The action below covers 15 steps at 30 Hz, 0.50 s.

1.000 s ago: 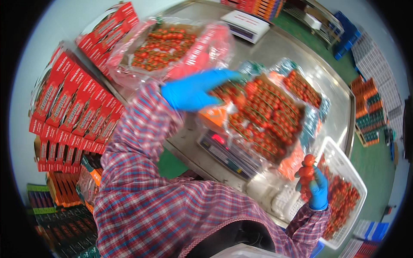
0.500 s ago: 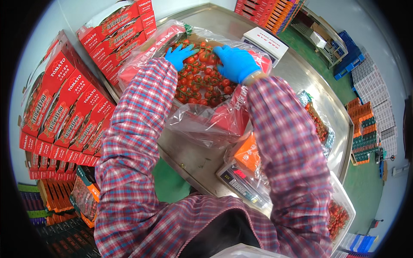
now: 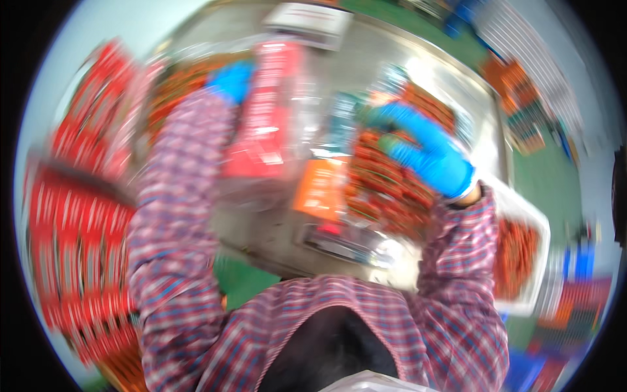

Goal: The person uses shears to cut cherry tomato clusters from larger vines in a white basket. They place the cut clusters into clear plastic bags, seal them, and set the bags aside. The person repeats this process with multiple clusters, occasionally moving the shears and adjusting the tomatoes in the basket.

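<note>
The picture is smeared by motion. My left hand [image 3: 232,81], in a blue glove, lies at the inner edge of a red box lined with clear film. Tomatoes [image 3: 173,98] fill that box; its red side flap [image 3: 271,111] stands to the right of the hand. The left fingers are too blurred to make out. Over a second box of tomatoes [image 3: 392,176], with an orange and green side panel [image 3: 322,186], my right hand [image 3: 431,147] hovers or rests, thumb and fingers apart. The right fingertips look greenish. I see nothing clearly held in it.
A scale [image 3: 346,245] with a red display is at the near side of the steel table [image 3: 251,232]. Right of it stands a white crate [image 3: 539,261] of tomatoes. Stacked red boxes [image 3: 81,242] fill the left. A white box [image 3: 310,23] sits at the back.
My view has swung right. My right hand has left the red box and moved right and nearer, over the second tomato box. My left hand is still at the red box.
</note>
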### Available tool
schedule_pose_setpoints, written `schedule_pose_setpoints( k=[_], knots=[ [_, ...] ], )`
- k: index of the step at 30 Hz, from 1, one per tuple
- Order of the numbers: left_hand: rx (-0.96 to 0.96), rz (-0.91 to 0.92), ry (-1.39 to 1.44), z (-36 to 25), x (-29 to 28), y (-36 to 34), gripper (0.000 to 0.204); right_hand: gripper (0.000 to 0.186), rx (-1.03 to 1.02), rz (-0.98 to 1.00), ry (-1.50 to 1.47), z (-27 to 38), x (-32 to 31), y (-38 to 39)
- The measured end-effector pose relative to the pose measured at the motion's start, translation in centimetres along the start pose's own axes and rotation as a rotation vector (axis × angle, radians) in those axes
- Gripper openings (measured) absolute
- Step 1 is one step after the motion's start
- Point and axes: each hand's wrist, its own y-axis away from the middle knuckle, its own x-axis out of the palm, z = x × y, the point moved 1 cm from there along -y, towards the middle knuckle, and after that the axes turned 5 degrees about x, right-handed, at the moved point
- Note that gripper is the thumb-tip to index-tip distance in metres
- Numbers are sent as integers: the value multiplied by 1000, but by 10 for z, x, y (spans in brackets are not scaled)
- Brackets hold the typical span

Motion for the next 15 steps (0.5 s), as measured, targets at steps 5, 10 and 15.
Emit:
schedule_pose_setpoints(
  k=[5,10,15],
  knots=[
    [196,78,71,64,56,-52,37,33,344,-22,-202,-23,-3,232],
    [145,88,129,63,6,-54,37,31,891,-273,12,-50,-77,446],
    [184,-21,292,-146,-126,18,40,30,1352,-415,981,-160,-204,589]
  ],
)
